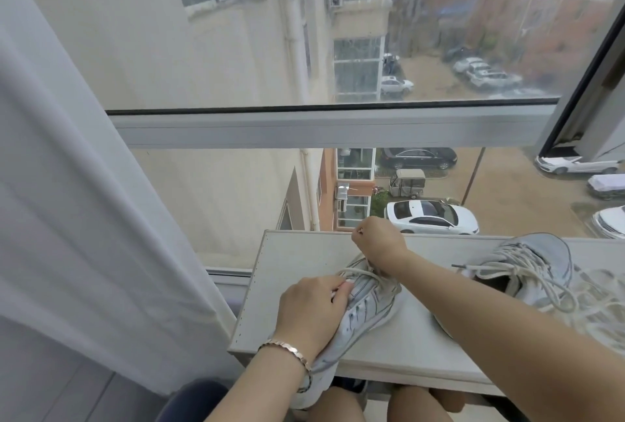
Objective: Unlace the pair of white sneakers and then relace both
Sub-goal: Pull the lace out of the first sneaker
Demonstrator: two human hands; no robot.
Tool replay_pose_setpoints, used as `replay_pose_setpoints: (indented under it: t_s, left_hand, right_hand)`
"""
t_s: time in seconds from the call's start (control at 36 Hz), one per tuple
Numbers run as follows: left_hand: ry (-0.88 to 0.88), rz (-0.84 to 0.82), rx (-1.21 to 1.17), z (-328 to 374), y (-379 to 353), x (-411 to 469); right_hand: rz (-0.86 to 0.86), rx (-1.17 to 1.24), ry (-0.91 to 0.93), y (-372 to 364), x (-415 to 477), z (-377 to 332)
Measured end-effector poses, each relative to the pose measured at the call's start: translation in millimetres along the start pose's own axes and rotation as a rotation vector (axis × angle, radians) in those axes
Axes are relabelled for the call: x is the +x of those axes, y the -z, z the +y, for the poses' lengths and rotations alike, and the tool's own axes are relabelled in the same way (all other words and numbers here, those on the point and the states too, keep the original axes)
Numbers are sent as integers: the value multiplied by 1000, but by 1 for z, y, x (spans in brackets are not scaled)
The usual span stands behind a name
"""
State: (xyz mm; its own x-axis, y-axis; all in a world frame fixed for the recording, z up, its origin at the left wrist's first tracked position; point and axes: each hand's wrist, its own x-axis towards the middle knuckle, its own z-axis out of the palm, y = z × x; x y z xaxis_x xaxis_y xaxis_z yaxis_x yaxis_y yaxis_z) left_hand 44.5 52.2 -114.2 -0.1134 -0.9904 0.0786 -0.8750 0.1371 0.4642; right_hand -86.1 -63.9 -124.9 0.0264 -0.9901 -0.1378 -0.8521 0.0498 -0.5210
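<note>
A white curtain is hung down the left side, w/ a grey window frame run across behind the counter. At near centre-left, the left grip, a bare hand w/ a bracelet at the wrist, is curled over the side of the near sneaker, which is held down by it. The fingertips are pressed onto the upper just beside the eyelets. This sneaker is laid at the counter's near-left corner, heel hung past the near edge toward the lap & toe pointed to the far side. Its lace is threaded at the front, w/ loose loops spread over the tongue.

Just to the right & farther off, the right grip is raised above the toe end. Its fingers are closed in a pinch on a strand of that lace, which is led up from the shoe into the fingers. The right forearm is stretched across the counter btwn the two shoes.

At the far right the second sneaker is set upright on the counter, well apart from the first, w/ its opening turned to the near left. Its laces are threaded but slack, ends trailed over the side. Parked cars are seen thru the glass below.
</note>
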Motion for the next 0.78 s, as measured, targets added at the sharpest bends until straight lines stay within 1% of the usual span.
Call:
replay_pose_setpoints:
  t_s: [0.08,0.19,0.31,0.39,0.5,0.56,0.61,0.67,0.69,0.72,0.78]
  left_hand:
    - [-8,-7,17,0,0,0]
    - [-11,-26,14,2,1,1]
    - [-13,-74,33,3,4,2]
    - [36,-85,-4,-1,8,2]
    - [102,-118,-81,-7,23,11]
    - [97,-84,-3,-6,36,18]
    - [62,31,142,0,45,22]
    - [22,149,167,9,45,16]
    - [8,159,172,14,42,11]
    - [-12,134,213,19,35,4]
    - [-49,34,381,25,17,-10]
  right_hand:
    - [53,82,-91,-4,4,3]
    - [77,165,-205,-6,8,6]
    - [98,229,-270,-3,8,8]
    - [59,284,-233,3,3,4]
    - [-136,368,-125,23,-14,12]
    - [-158,408,-114,33,-25,17]
    - [-170,521,-96,39,-35,20]
    - [-219,588,-78,43,-48,22]
    - [-241,598,-68,44,-54,23]
    - [-255,603,-53,45,-59,25]
    - [-267,603,-9,45,-66,27]
